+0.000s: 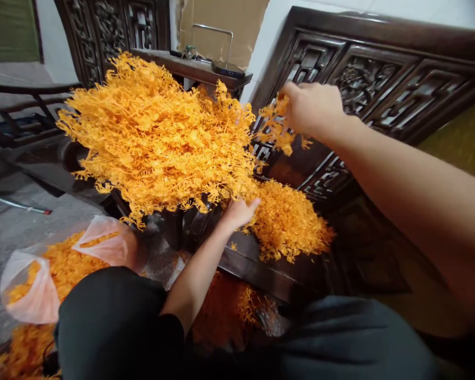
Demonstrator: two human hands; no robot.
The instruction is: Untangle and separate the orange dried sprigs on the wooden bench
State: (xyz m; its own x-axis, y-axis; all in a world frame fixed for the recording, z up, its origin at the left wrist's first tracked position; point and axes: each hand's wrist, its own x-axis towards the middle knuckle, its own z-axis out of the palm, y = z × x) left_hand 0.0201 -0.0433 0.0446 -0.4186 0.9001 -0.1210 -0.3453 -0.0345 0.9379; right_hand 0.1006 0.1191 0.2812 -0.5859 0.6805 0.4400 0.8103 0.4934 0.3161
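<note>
A large, bushy heap of orange artificial-looking flowers [162, 132] fills the middle left, raised above the floor. At its lower right edge is my left hand [239, 212], thumb stretched out to the right. Its other fingers are mostly hidden among the blossoms, so their grip is unclear. My right hand [311, 108] is raised beside the heap, fingers closed round a small cluster of orange flowers [279, 129] that dangles below and left of it. A second, lower pile of orange flowers [291, 219] lies on the dark wooden bench [253, 264], close to my left hand.
On the floor at left sits a plastic bag [106, 240] of orange flowers. More loose orange flowers [27, 348] lie below it. Behind stand a carved wooden backrest [364, 79] and a small ledge [190, 66] bearing a phone [228, 69]. My knees flank the lower view.
</note>
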